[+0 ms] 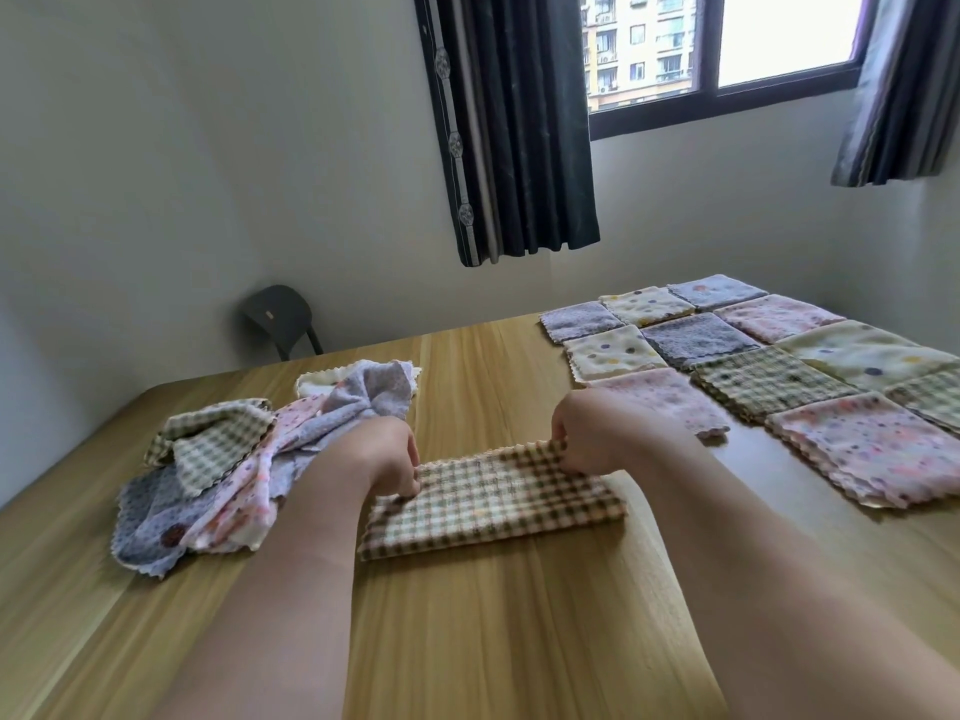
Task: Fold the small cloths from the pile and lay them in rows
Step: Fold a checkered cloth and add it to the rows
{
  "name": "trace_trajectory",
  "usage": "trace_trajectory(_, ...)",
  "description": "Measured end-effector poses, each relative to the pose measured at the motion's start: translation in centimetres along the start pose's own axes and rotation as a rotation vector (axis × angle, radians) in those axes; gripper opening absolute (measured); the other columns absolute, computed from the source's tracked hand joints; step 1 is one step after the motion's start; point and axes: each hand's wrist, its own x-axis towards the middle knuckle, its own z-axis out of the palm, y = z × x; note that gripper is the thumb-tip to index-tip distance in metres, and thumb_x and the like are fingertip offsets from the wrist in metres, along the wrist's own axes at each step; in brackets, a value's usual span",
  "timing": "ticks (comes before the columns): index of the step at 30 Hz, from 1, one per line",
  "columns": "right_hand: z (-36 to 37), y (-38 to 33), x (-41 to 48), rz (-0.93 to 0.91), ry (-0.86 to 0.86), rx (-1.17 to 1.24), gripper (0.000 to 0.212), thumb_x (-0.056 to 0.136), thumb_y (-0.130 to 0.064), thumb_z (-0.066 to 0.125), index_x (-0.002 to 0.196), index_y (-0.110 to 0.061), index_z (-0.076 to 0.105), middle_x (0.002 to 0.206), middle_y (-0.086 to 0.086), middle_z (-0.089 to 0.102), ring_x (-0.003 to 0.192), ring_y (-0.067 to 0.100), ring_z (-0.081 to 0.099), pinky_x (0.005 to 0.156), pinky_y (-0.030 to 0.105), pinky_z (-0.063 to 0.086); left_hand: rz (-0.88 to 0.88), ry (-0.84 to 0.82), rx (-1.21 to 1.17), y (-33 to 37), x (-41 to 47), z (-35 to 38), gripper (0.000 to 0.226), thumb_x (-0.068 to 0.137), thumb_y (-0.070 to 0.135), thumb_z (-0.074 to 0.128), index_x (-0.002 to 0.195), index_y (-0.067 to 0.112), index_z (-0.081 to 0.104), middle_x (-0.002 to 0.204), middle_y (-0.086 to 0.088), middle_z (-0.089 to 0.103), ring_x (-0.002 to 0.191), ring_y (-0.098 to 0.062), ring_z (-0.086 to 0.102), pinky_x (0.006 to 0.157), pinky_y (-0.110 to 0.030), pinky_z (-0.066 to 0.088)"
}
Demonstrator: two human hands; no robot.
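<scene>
A brown-and-cream checked cloth lies folded into a long strip on the wooden table in front of me. My left hand pinches its far left corner. My right hand pinches its far right corner and lifts that edge slightly. To the left sits the loose pile of unfolded cloths in checked, pink and lilac prints. At the right, folded cloths lie flat in rows, touching edge to edge.
A dark chair stands behind the table's far left edge against the wall. Dark curtains hang beside a window at the back. Bare wood shows between the pile and the rows.
</scene>
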Motion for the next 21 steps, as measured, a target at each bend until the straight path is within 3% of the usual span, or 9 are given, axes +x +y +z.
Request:
trace_trajectory(3,-0.7,-0.2,-0.8,-0.026,-0.015,0.066,0.017,0.085,-0.009,0.063,0.099,-0.011,0.073,0.1,0.006,0.07,0.089,0.023,0.068,0.065,0.031,0.059,-0.001,-0.013,-0.012,-0.1,0.0,0.1,0.018,0.085,0.013,0.077,0.101,0.019,0.07,0.096,0.005,0.066,0.087,-0.01,0.06,0.07,-0.022,0.05)
trace_trajectory(6,-1.5,0.4,-1.6,-0.04,-0.005,0.192,0.012,0.084,-0.011,0.072,0.094,-0.017,0.068,0.087,-0.002,0.063,0.068,0.011,0.056,0.044,0.019,0.042,0.017,-0.011,-0.047,-0.2,-0.1,-0.2,0.014,0.083,0.004,0.069,0.09,0.016,0.068,0.09,0.001,0.068,0.078,-0.011,0.06,0.062,-0.022,0.049)
trace_trajectory(8,-2.2,0.9,-1.9,-0.038,0.004,0.316,0.017,0.082,-0.013,0.077,0.091,-0.02,0.065,0.089,-0.001,0.063,0.065,0.014,0.054,0.046,0.021,0.044,0.037,0.002,-0.118,-0.2,-0.4,-0.6,0.017,0.083,-0.002,0.064,0.084,0.015,0.063,0.086,-0.003,0.064,0.074,-0.014,0.056,0.063,-0.025,0.049)
trace_trajectory(11,-3.0,1.6,-2.0,-0.02,0.035,0.494,0.025,0.076,-0.015,0.085,0.093,-0.024,0.069,0.102,0.001,0.067,0.083,0.02,0.064,0.067,0.034,0.057,0.07,0.067,-0.275,-0.3,-0.6,-1.2,0.021,0.083,-0.006,0.063,0.084,0.015,0.058,0.088,-0.005,0.062,0.075,-0.014,0.055,0.058,-0.022,0.046)
trace_trajectory(13,-3.3,2.2,-2.0,-0.03,0.065,0.531,0.024,0.077,-0.021,0.087,0.097,-0.025,0.074,0.099,-0.002,0.068,0.089,0.018,0.065,0.078,0.034,0.058,0.09,0.126,-0.393,-0.3,-0.7,-1.6,0.025,0.082,-0.006,0.067,0.091,0.017,0.059,0.093,-0.004,0.063,0.079,-0.013,0.057,0.054,-0.019,0.043)
trace_trajectory(17,-4.3,3.0,-2.4,-0.034,0.147,0.527,0.014,0.08,-0.027,0.085,0.091,-0.029,0.076,0.089,-0.006,0.07,0.082,0.012,0.066,0.074,0.029,0.056,0.134,0.298,-0.62,-0.2,-0.6,-2.0,0.036,0.077,-0.008,0.071,0.098,0.02,0.063,0.098,-0.004,0.065,0.088,-0.012,0.063,0.062,-0.021,0.047)
trace_trajectory(21,-5.3,3.2,-2.9,-0.017,0.282,0.518,0.009,0.08,-0.02,0.084,0.085,-0.02,0.076,0.082,-0.002,0.069,0.071,0.012,0.062,0.057,0.022,0.045,0.188,0.418,-0.847,-0.5,-0.2,-2.1,0.037,0.079,-0.008,0.073,0.1,0.021,0.068,0.096,-0.01,0.072,0.085,-0.018,0.068,0.067,-0.025,0.055)
